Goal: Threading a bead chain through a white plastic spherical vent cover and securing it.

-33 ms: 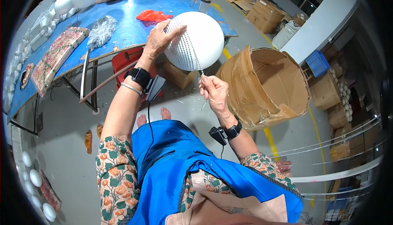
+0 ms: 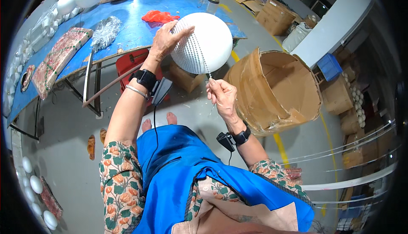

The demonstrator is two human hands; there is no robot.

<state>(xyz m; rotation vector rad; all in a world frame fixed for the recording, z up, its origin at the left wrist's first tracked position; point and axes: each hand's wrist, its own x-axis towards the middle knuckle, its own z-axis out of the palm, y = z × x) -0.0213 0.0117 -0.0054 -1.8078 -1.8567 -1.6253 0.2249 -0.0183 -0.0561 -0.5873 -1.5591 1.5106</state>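
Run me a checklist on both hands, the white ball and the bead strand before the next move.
1. Left hand on the white ball: ok, fingers spread over its beaded side.
2. Right hand pinching the bead strand: ok.
3. Bead strand straight between ball and fingertips: ok, it looks straight.
4. Beads over all the visible surface: not ok, the right side is bare.
5. Support beneath the ball: cannot tell.

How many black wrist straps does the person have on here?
2. One black strap is on the left hand's wrist, beside a silver bangle; another black strap is on the right hand's wrist. The sleeves could hide more.
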